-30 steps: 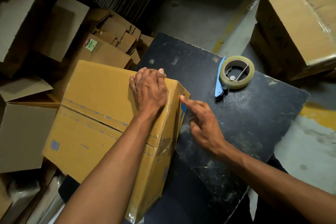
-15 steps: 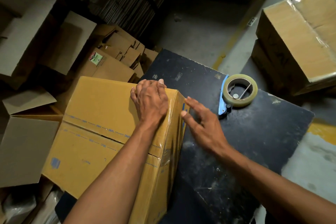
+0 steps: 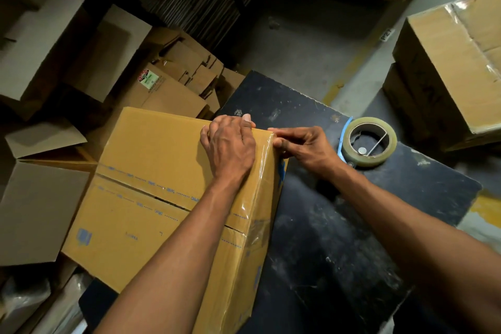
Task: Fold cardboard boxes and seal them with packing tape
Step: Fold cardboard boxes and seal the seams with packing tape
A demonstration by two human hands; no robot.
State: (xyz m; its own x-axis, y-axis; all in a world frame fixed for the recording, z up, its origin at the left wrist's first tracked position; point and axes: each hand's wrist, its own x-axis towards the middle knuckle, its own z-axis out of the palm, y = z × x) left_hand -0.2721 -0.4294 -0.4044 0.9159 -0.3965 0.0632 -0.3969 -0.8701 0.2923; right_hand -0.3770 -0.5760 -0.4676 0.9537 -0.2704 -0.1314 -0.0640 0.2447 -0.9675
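A yellow-brown cardboard box (image 3: 151, 171) stands on the left part of a black table (image 3: 352, 225), its top flaps closed. Clear tape (image 3: 260, 179) runs along its right top edge and down the side. My left hand (image 3: 230, 146) lies flat on the top near the far right corner, fingertips at the far edge. My right hand (image 3: 306, 149) has curled fingers and pinches the taped far right corner of the box. A roll of clear packing tape (image 3: 379, 160) with a blue cutter (image 3: 344, 133) lies on the table to the right, apart from both hands.
Flattened and open cartons (image 3: 168, 89) lie piled on the floor at left and behind the box. A stack of taped cartons (image 3: 447, 68) stands at right. Grey floor with yellow marking (image 3: 485, 206) shows beyond the table.
My right hand left the box's side, rose to the far right corner and curled its fingers on the tape there. My left hand kept its place on the top.
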